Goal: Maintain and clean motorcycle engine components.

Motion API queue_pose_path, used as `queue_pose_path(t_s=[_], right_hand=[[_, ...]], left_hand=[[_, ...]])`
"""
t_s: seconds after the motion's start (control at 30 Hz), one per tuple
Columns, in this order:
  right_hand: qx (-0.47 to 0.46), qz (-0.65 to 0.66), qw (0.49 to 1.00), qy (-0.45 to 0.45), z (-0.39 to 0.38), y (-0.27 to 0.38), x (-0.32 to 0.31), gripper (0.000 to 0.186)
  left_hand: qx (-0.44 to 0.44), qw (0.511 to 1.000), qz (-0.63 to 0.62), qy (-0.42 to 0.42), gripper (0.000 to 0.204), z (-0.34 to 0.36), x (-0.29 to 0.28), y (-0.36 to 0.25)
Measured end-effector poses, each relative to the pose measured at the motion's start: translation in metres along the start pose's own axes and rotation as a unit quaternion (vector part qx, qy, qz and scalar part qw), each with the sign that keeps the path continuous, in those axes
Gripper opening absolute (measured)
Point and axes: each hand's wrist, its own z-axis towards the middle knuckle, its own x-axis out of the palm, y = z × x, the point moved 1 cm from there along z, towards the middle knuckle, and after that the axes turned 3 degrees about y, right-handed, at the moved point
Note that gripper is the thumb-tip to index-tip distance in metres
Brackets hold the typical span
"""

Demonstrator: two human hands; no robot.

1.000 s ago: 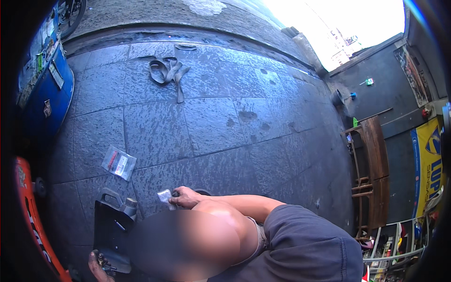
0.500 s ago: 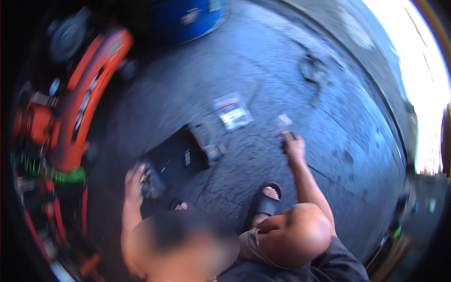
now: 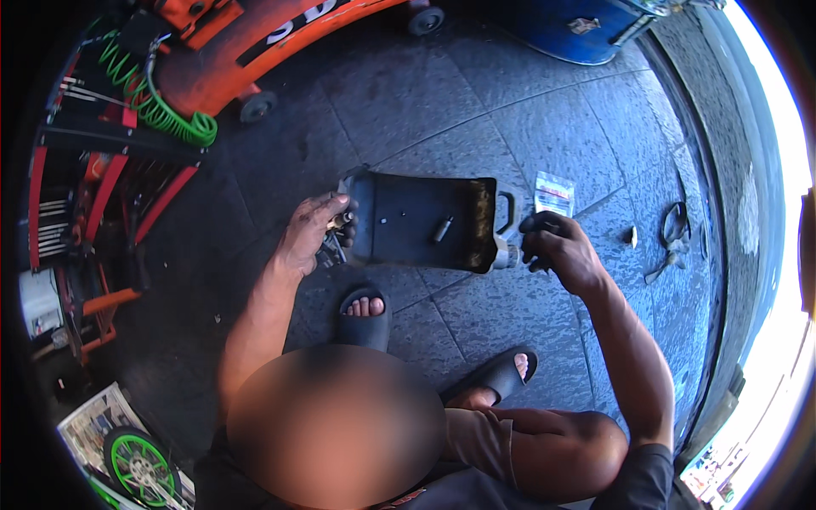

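My left hand (image 3: pixel 316 228) is closed around a metal part (image 3: pixel 339 220) with a brass-coloured end, beside the left end of a black tray cut from a plastic jug (image 3: pixel 408 191). More metal pieces show under its fingers, too crowded to name. In the tray lie a small metal cylinder (image 3: pixel 444 229) and two tiny bits. My right hand (image 3: pixel 565 253) is at the tray's other end, next to the jug's cap (image 3: pixel 508 257) and handle (image 3: pixel 507 211). Its fingers are curled together; what they hold, if anything, is hidden. Just beyond them lies a clear printed packet (image 3: pixel 554 194).
An orange floor machine (image 3: pixel 246 68) on casters stands at the far left, near a green coiled hose (image 3: pixel 183 127) and a red-and-black tool rack (image 3: pixel 106 191). A blue drum (image 3: pixel 561 34) stands at the back. A dark strap-like loop (image 3: pixel 675 225) lies on the floor at right.
The view has turned, so the tray now sits level before me. My right hand has come in from the right to the tray's cap end; the small clear bag at its fingertips no longer shows.
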Motion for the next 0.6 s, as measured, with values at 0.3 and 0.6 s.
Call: queue_pose_path(t_s=[0.3,0.6], right_hand=[[-0.073,-0.464,0.882,0.039,0.123,-0.024,0.106,0.021],[-0.122,-0.565,0.814,-0.065,0.175,-0.076,0.143,0.026]], left_hand=[[-0.023,0.992,-0.125,-0.012,0.022,-0.017,-0.019,0.013],[-0.038,0.989,-0.132,-0.054,0.026,-0.031,-0.051,0.017]])
